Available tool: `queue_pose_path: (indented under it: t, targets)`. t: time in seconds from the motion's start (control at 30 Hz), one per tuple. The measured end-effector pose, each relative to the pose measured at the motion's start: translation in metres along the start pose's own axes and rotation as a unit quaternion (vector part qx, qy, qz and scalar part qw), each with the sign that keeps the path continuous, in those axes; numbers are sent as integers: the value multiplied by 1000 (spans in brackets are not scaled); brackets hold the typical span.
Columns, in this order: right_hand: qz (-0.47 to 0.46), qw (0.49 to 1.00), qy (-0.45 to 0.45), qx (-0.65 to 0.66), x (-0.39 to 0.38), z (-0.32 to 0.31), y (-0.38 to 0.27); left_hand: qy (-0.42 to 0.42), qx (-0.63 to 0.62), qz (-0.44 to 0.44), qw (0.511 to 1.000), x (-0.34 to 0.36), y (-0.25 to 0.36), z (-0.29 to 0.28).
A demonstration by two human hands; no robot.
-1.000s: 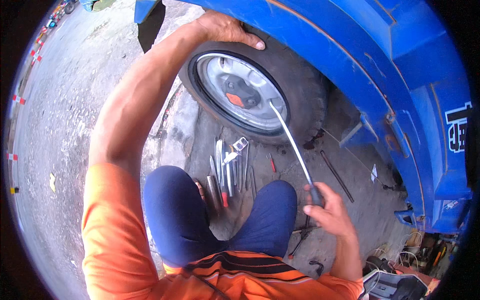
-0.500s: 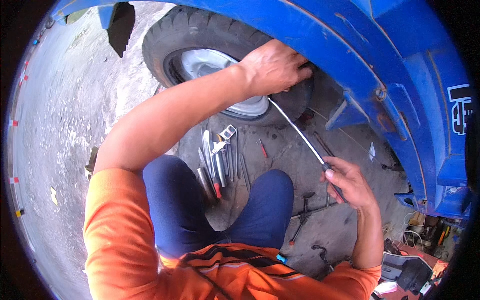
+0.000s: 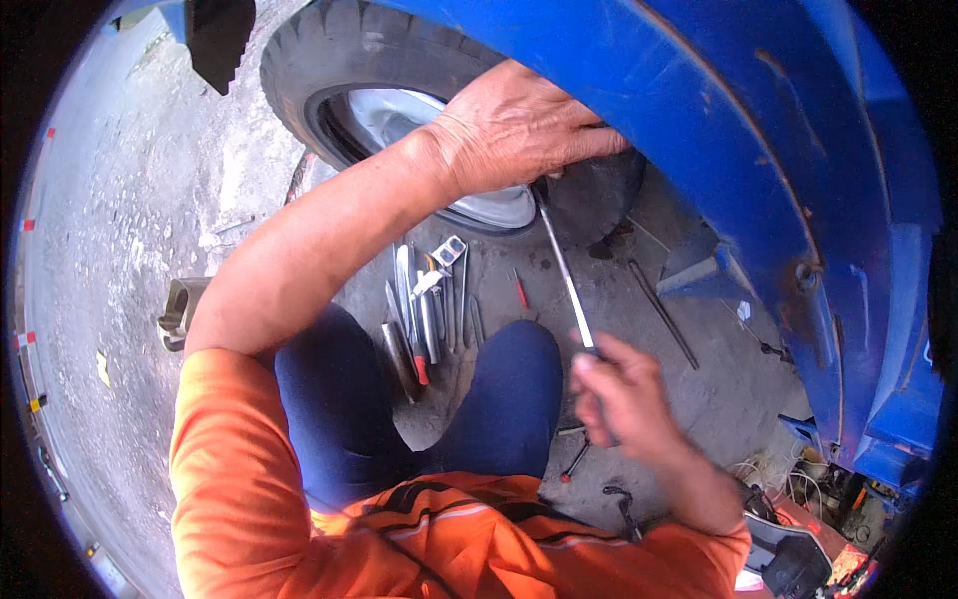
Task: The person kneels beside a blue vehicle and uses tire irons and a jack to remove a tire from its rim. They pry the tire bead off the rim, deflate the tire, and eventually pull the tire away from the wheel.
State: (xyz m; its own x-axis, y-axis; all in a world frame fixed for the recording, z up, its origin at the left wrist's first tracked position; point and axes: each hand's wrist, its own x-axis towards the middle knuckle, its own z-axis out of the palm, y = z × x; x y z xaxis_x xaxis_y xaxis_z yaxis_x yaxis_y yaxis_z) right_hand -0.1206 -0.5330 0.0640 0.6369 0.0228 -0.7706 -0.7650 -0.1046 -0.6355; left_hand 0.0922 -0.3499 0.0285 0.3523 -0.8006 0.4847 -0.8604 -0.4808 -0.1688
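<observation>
My right hand [image 3: 634,399] is wrapped round the black grip of a long chrome socket wrench [image 3: 565,268], blurred by motion. The bar runs up from it to the wheel, its head hidden under my left hand. My left hand [image 3: 524,130] reaches across the tyre [image 3: 299,80] with fingers curled at the wrench's far end; the blue body panel and the hand itself hide what they hold. Below the hand shows part of the silver wheel rim [image 3: 494,208].
A blue vehicle panel [image 3: 718,130] curves over the right side. Several hand tools, among them a red-handled screwdriver [image 3: 421,369], lie between my knees. A small red tool [image 3: 521,292] and a dark bar [image 3: 664,314] rest on the concrete. At lower right stands an open case [image 3: 788,549].
My right hand has swung left and slightly down with the wrench grip, so the bar stands steeper. My left hand stays at the wheel. The whole view has shifted a little.
</observation>
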Motion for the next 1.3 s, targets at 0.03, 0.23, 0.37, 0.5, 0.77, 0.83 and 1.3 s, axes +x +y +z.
queue_pose_path:
  t: [0.03, 0.23, 0.37, 0.5, 0.77, 0.83, 1.3]
  targets:
    - [-14, 1000, 18, 21, 3, 18, 8, -5, -8, 2, 1000, 5, 0, -3]
    - [6, 958, -46, 284, 16, 62, 41, 30, 32, -39, 998, 3, -3, -28]
    - [-45, 944, -17, 325, 45, 121, 71, 73, -12, -107, 991, -1, -37, -59]
    - [-144, 945, 59, 289, 182, 208, 121, 51, -150, -142, 977, -14, -116, -59]
    - [-129, 882, -229, 392, 272, 257, -62, 141, 40, -24, 989, -38, -127, -44]
    - [-134, 834, -309, 437, 279, 267, -65, 60, -5, -49, 997, -29, -136, -44]
    - [8, 767, 1, -641, 255, 92, 180, 112, -28, -50, 992, -8, -88, -69]
